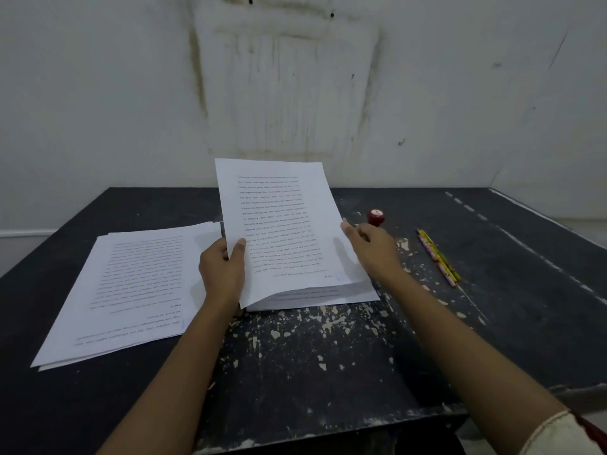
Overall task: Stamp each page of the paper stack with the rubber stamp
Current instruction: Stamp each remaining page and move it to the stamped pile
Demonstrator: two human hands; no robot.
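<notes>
Head view shows one person's two bare arms reaching over a dark table (328,356) with chipped paint. One stack (315,298) of printed paper lies at the middle of it, text upside down from where the person sits. One page (282,224) is lifted off the stack, its far end raised and its near edge down on the stack.

Left hand (223,267) grips the page at the stack's left edge, thumb (239,249) on top of the sheet and fingers curled behind it. Right hand (371,247) is at the stack's right side, fingers loosely curled, one fingertip touching the page's right edge; I cannot tell whether it pinches the sheet or only touches it.

One stamp (376,217), red with a round knob, stands upright just right of the stack, behind the right hand and free of it. One looser pile (131,284) of sheets lies flat left of the stack. Two pencils (438,259) lie side by side well right of the stack. Behind the stack rises a stained pale wall (131,93).
</notes>
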